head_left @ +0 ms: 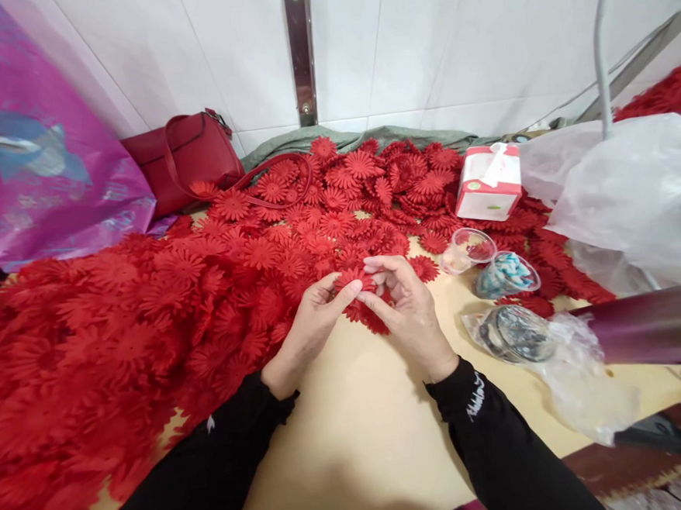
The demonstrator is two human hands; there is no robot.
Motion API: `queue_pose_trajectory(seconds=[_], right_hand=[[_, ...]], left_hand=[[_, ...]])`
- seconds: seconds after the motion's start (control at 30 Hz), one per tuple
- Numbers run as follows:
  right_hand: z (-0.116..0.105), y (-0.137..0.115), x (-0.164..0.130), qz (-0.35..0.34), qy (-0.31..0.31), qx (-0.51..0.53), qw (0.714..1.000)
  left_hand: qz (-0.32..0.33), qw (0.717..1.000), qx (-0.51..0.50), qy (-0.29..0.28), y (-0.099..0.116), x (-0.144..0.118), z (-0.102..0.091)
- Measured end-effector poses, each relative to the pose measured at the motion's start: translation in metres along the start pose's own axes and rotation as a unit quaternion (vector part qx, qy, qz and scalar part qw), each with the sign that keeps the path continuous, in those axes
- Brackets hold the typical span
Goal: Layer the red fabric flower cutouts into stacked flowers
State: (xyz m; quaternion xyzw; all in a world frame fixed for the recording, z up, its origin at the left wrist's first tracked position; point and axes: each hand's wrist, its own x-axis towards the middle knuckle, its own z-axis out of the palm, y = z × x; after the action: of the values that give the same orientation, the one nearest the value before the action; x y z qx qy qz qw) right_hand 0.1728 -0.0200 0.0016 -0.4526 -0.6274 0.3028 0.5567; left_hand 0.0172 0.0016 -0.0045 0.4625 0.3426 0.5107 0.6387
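Between my two hands is a red artificial flower (pixel 351 279) with long petals, held over the near edge of a heap of similar flowers. My left hand (pixel 315 319) pinches its left side, thumb on top. On its right side, my right hand (pixel 408 308) is closed on the petals with thumb and fingers. The fingertips hide part of the flower. A large pile of loose red flowers (pixel 119 340) spreads across the left and back of the pale yellow table (pixel 352 425).
Right of my hands stand a clear plastic cup (pixel 468 250), a cup of blue-white material (pixel 505 274) and a bagged dark round item (pixel 518 332). A tissue box (pixel 488 182), red handbag (pixel 187 157), purple bag (pixel 47 151) and dark red cylinder (pixel 660 324) surround the pile.
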Motion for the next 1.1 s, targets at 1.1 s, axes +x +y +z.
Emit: queue_pose_trajectory(seconds=[1.1], right_hand=[[-0.005,0.003,0.005,0.024,0.002,0.025,0.999]], left_hand=[[-0.026,0.999,-0.004,-0.023,0.001,-0.003,-0.004]])
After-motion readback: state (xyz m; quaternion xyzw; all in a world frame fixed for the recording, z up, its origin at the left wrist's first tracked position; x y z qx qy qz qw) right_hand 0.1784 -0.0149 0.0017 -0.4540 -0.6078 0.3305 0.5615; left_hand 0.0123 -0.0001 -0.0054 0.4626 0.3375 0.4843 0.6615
